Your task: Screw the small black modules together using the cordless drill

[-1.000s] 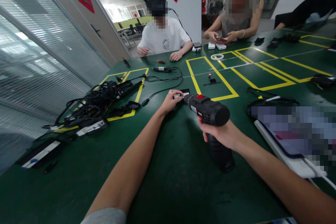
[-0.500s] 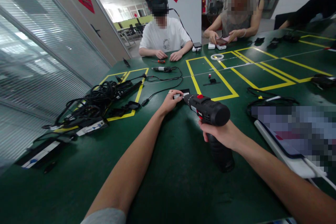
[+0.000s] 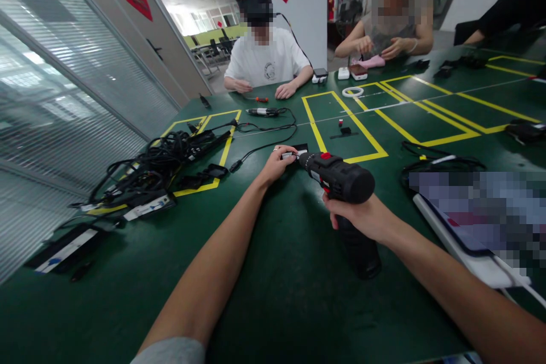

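Note:
My right hand (image 3: 354, 213) is wrapped round the handle of a black cordless drill (image 3: 336, 176) with red accents. The drill points away and to the left, its tip at the right end of a small black box-like part with a white label (image 3: 301, 148) on the green table. My left hand (image 3: 279, 164) grips that part, fingers over its near side, close to the drill's chuck. Where the tip meets the part is too small to make out. Behind the part, a black cable (image 3: 260, 152) runs left to a connector (image 3: 235, 166).
Tangled black cables and adapters (image 3: 170, 153) lie at the left. Yellow tape (image 3: 375, 154) marks rectangles on the table. A tablet (image 3: 473, 216) lies at the right, and a white tape roll (image 3: 353, 92) farther back. Two people sit opposite; a screwdriver (image 3: 258, 99) lies before one.
My hands and the drill stay almost still. Across the table, one person's hand has shifted left off the screwdriver, and the other person's hands have come up from the dark red device.

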Motion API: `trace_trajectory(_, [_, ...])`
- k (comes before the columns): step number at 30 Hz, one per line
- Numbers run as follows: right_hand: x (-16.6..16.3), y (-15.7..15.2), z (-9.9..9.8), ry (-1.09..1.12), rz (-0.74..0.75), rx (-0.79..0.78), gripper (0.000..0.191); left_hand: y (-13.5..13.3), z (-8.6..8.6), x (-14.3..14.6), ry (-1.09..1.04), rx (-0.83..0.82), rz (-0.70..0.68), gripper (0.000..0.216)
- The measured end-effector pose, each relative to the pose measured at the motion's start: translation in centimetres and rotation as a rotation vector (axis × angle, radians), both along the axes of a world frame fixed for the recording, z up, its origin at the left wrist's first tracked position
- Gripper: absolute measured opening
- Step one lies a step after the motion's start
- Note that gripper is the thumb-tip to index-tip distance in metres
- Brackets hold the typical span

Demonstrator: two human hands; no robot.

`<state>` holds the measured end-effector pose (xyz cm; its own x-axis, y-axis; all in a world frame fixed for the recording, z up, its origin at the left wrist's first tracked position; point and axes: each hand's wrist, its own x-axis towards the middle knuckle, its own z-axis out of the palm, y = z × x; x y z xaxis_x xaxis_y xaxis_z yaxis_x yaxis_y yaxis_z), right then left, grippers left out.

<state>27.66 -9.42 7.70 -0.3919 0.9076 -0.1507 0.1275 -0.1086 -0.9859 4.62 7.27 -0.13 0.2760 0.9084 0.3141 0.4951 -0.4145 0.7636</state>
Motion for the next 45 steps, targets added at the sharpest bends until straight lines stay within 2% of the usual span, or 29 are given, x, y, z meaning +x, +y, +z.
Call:
trace_trajectory(7, [-0.2, 0.0, 0.1, 0.054, -0.024, -0.008, 0.011, -0.1, 0.1, 0.0, 0.029, 0.004, -0.008, 0.027])
trace_trajectory(15, [-0.1, 0.1, 0.0, 0.036, -0.01, 0.013, 0.006, -0.1, -0.1, -0.2, 0.071, 0.065, -0.019, 0.027])
trace_trajectory(37, [-0.1, -0.2, 1.2, -0.026, -0.009, -0.03, 0.004, -0.1, 0.2, 0.0, 0.078, 0.021, 0.008, 0.026])
trace_trajectory(45, [-0.2, -0.1, 0.8, 0.002, -0.02, -0.034, 0.006, -0.4, 0.4, 0.1, 0.074, 0.02, 0.002, 0.025])
